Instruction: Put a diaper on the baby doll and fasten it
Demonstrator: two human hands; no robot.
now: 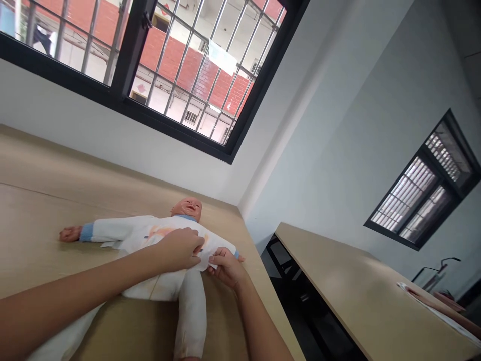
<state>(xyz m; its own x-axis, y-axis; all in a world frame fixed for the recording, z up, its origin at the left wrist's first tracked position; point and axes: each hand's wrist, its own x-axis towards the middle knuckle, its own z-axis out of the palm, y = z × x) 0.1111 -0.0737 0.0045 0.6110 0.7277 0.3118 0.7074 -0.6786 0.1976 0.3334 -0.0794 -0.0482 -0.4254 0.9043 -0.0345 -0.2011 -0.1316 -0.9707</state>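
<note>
A baby doll (190,206) lies on its back on the table, its head toward the window wall. It wears a white suit (193,301) with blue cuffs and collar. Over its chest lies a thin white cloth (135,239) with a faded orange print and blue marks. My left hand (184,249) reaches across the doll's belly, fingers curled down onto the cloth near its lower right part. Beside it, my right hand (227,266) pinches the cloth's right edge between thumb and fingers. What the left fingertips grip is partly hidden by the hand.
The doll rests on a tan table (33,225) against the wall under a barred window (195,75). Across a gap stands a second tan table (338,271) with a dark frame. At its far right are a white sheet (439,311) and part of another person's arm (432,301).
</note>
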